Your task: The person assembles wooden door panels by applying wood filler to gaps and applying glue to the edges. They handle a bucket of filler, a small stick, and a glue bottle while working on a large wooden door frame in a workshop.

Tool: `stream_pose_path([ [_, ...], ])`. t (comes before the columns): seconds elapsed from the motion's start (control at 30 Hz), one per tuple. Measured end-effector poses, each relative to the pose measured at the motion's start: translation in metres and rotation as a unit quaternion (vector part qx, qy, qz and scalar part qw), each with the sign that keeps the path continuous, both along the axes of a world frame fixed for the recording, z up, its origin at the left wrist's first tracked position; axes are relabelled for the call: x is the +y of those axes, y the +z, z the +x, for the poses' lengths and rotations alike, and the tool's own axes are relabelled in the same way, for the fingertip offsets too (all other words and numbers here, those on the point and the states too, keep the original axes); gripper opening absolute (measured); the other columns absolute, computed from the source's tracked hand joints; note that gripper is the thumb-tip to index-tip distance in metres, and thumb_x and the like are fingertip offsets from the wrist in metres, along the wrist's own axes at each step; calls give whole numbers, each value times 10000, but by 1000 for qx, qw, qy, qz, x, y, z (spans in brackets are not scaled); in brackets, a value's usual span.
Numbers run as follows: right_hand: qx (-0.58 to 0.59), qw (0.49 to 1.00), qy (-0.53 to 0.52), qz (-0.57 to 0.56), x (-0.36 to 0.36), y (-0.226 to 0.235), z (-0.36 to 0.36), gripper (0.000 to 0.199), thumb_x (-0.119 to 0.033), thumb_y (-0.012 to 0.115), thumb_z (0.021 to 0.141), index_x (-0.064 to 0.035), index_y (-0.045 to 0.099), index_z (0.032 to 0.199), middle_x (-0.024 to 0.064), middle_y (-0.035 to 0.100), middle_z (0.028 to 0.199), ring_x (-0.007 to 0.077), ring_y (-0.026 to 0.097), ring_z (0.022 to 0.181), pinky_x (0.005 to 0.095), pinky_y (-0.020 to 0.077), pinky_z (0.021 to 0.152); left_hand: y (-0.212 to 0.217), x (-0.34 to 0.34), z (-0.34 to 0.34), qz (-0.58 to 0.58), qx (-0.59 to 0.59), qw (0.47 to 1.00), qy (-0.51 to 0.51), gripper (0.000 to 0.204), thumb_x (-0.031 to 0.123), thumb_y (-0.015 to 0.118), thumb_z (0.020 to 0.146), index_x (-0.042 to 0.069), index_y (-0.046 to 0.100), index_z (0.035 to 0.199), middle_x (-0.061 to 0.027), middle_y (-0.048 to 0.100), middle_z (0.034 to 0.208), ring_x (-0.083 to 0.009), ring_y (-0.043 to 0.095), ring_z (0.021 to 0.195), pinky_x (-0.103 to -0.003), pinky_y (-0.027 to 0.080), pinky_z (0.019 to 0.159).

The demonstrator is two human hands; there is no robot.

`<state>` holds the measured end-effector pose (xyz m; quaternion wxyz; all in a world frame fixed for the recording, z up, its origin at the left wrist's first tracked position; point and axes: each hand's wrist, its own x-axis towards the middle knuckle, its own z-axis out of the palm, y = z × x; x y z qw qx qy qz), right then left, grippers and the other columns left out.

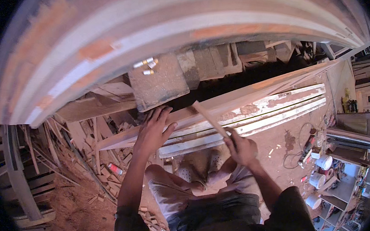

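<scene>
My right hand is closed round one end of a short, flat wooden stick. The stick's far end rests at or just over the edge of a long, narrow wooden board, which runs slantwise from the lower left to the upper right. My left hand lies over that same board further left, its fingers and thumb apart and nothing in it. Below the board, white-smeared planks lie side by side. Across the top looms a large wooden piece with orange patches, close and bent by the lens.
Beyond the board, several small cylinders sit on a dusty wooden block. Offcuts and a red-and-white can litter the floor at left. At right are a corded power tool, white buckets and shelving.
</scene>
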<state>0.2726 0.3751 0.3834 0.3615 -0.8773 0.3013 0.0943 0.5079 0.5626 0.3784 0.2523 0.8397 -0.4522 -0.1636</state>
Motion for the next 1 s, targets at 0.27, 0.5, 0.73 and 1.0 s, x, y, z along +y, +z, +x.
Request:
stream_pose_path([
  [0.27, -197, 963, 144, -112, -41, -43, 51, 394, -186, 519, 930, -135, 438, 1312, 199, 598, 996, 408, 611, 863, 465, 511, 720, -78, -5, -3, 50, -154, 986, -31, 572, 423, 563, 884, -28, 494, 1229, -212, 605, 1097, -358, 583, 1048, -444, 420, 956],
  [0.5, -211, 924, 237, -213, -46, -59, 66, 460, -89, 518, 906, -213, 468, 1346, 204, 607, 1009, 400, 607, 835, 455, 521, 716, -85, -16, -8, 19, -225, 974, -11, 515, 462, 581, 859, -39, 573, 976, -197, 649, 938, -338, 627, 942, -404, 484, 856],
  [0.73, -178, 918, 274, -225, -44, -59, 63, 511, -91, 529, 888, -229, 443, 1372, 173, 619, 972, 371, 618, 782, 457, 523, 669, -78, -11, -13, 15, -219, 976, 5, 519, 469, 597, 842, -31, 576, 976, -204, 651, 899, -339, 639, 883, -409, 492, 831],
  [1.0, -259, 907, 305, -134, -59, -54, 74, 433, -84, 522, 908, -111, 481, 1338, 198, 630, 917, 381, 612, 764, 444, 493, 670, -79, -12, -16, 21, -212, 976, 30, 555, 531, 572, 843, -12, 583, 955, -211, 659, 866, -361, 649, 842, -444, 511, 766],
])
